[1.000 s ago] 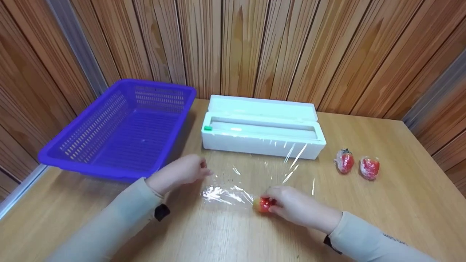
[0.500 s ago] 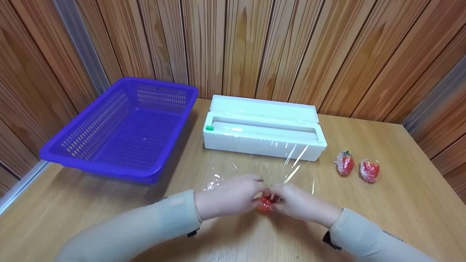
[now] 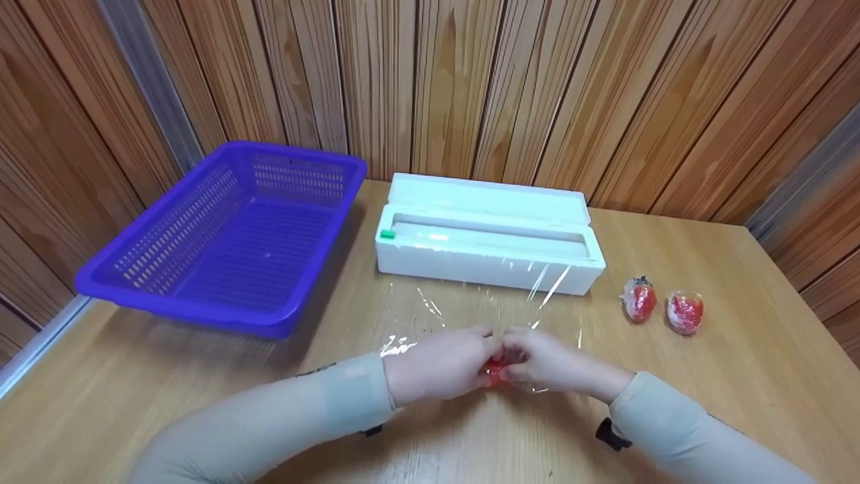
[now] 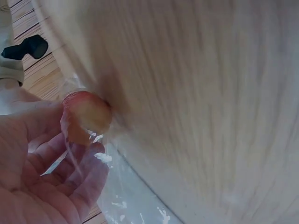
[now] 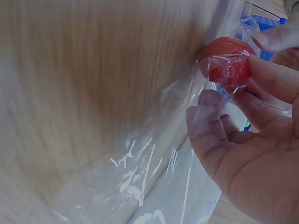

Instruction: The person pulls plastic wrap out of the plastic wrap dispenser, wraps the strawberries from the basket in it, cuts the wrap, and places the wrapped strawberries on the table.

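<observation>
Both hands meet over a small round red-and-yellow fruit (image 3: 495,372) at the middle of the table, partly wrapped in cling film. My left hand (image 3: 443,363) holds its left side, thumb and fingers bent about the fruit (image 4: 88,114) and the film. From the right, my right hand (image 3: 547,359) pinches the film-covered fruit (image 5: 226,63) between thumb and fingers. The sheet of cling film (image 5: 135,182) runs from the fruit back to the white dispenser box (image 3: 484,269), whose lid stands open. In the head view the fingers hide most of the fruit.
A purple plastic basket (image 3: 295,296) stands at the left. Two film-wrapped fruits, a strawberry (image 3: 639,299) and another red fruit (image 3: 685,312), lie at the right. A green cutter slider (image 3: 388,234) sits on the box's left end. Wood panelling closes off the back.
My left hand has come from beside the basket, rightward to the fruit, and now holds it together with the right hand. Film is gathered up around the fruit; the right hand has barely moved.
</observation>
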The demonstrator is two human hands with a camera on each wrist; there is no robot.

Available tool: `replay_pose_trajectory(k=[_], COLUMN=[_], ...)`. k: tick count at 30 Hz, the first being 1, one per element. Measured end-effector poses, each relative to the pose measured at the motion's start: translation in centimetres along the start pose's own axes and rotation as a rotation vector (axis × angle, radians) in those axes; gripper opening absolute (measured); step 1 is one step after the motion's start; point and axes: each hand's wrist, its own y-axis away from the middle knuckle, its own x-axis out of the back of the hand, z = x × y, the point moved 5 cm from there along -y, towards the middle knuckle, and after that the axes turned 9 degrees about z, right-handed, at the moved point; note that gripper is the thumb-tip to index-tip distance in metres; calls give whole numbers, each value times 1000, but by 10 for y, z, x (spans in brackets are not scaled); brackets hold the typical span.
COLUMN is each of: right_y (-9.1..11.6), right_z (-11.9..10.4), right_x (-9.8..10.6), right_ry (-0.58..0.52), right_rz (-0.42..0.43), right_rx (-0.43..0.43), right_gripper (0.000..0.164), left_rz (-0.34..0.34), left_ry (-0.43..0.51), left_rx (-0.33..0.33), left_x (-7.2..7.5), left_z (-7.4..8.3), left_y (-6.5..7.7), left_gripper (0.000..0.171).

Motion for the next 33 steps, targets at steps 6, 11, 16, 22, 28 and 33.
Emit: replay_pose_trajectory(k=[6,11,16,22,28,33], right_y=[5,21,35,33,23,13], right_z=[-1,-27,-46,-40,-31,-26], right_x=[11,27,12,-7,-7,-3], right_ry=[94,325,533,659,646,603], right_rz=[138,371,430,422,422,399], right_rx=[-58,54,273,322,312,296], right_gripper=[22,22,18,28,30,29], left_rz=[-8,-13,-14,-28,-1,22], left_ry=[16,47,71,56,8,-11], left_rx=[10,51,77,80,40,53], left_x=[-5,-6,-6,-9,-11,-12], left_z=[-2,-8,-13,-17,-21,-28], left_y=[-6,-12,-17,-23,-27,-29], left_gripper=[21,17,18,17,19,20])
